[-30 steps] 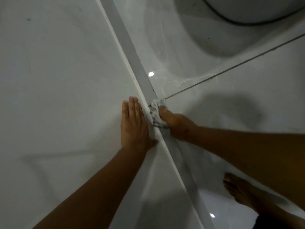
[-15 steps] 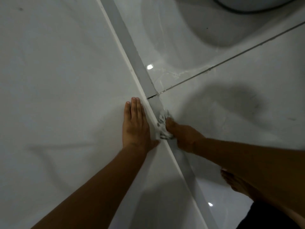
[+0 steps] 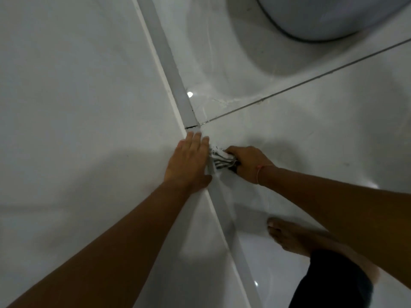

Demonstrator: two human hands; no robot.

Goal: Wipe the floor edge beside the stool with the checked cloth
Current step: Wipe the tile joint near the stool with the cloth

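Observation:
A grey skirting strip [image 3: 171, 70] runs diagonally where the white wall [image 3: 73, 90] meets the glossy white floor tiles [image 3: 311, 134]. My right hand [image 3: 250, 164] is closed on the bunched checked cloth [image 3: 220, 160] and presses it against the strip low on the floor edge. Flat on the wall, fingers spread, rests my left hand [image 3: 189, 163], its fingertips reaching the strip right beside the cloth. The round white stool base [image 3: 329, 16] shows at the top right, well away from both hands.
A dark grout line [image 3: 311, 82] crosses the floor from the strip toward the right. My bare foot [image 3: 291, 236] stands on the tile at the lower right, next to a dark garment [image 3: 329, 283].
My right hand has slid the cloth back along the strip toward me, away from the grout joint, then stayed near there. My left hand kept its place on the wall.

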